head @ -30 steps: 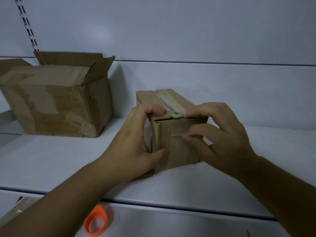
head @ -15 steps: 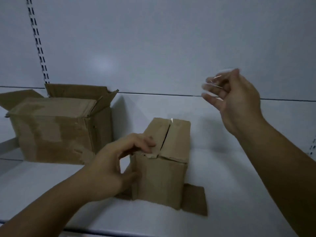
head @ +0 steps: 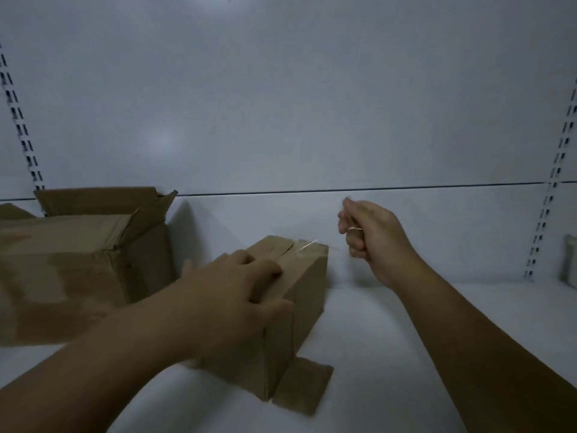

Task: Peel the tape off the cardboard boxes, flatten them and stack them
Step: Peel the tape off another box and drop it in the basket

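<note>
A small brown cardboard box (head: 307, 295) stands on the white shelf, its top seam bare and one bottom flap (head: 304, 389) lying flat at its front right. My left hand (head: 237, 295) presses down on the box's top and grips its near left corner. My right hand (head: 371, 235) is raised to the right of the box, fingers curled around a strip of clear tape (head: 351, 228). A thin glint of tape (head: 309, 244) shows above the box's far right edge.
A larger cardboard box (head: 78, 264) with open top flaps stands at the left against the back wall. Slotted shelf uprights (head: 549, 195) run up the wall on both sides. A pale object (head: 569, 260) sits at the far right edge.
My right hand pulled the tape off the box's top seam, lifted away, then came down lower to the right. My left hand shifted onto the top of the box. The view tilted upward.
</note>
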Demonstrator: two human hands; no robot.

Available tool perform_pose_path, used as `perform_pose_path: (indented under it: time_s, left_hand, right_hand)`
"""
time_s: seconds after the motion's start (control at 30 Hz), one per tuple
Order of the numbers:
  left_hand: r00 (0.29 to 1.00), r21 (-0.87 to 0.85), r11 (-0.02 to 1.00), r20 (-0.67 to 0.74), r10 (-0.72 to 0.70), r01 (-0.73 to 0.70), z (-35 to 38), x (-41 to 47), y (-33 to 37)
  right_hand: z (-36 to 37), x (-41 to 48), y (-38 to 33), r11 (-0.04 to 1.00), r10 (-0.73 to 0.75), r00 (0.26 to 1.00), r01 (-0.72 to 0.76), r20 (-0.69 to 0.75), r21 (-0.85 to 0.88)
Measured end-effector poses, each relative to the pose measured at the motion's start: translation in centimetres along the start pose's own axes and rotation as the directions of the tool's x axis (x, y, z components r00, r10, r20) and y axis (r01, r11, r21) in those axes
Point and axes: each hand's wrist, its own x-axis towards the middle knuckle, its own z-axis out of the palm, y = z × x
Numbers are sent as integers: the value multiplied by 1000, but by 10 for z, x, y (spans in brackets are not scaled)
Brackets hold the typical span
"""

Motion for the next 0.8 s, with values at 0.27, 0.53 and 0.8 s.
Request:
perform_pose_path:
  time_s: [0.27, 0.53, 0.8]
  left_hand:
    - [990, -205, 978, -122, -66, 40, -9, 30, -33]
    - [883, -154, 984, -447, -147, 87, 26, 44, -26]
    - [872, -190, 976, -452, -187, 110, 36, 42, -30]
  right_hand:
    - [-41, 2, 5, 823, -22, 1000, 22, 8, -567]
    - [-72, 20, 35, 765, 87, 976, -194, -199, -615]
    - [-85, 20, 32, 991, 76, 906, -116, -417, -71]
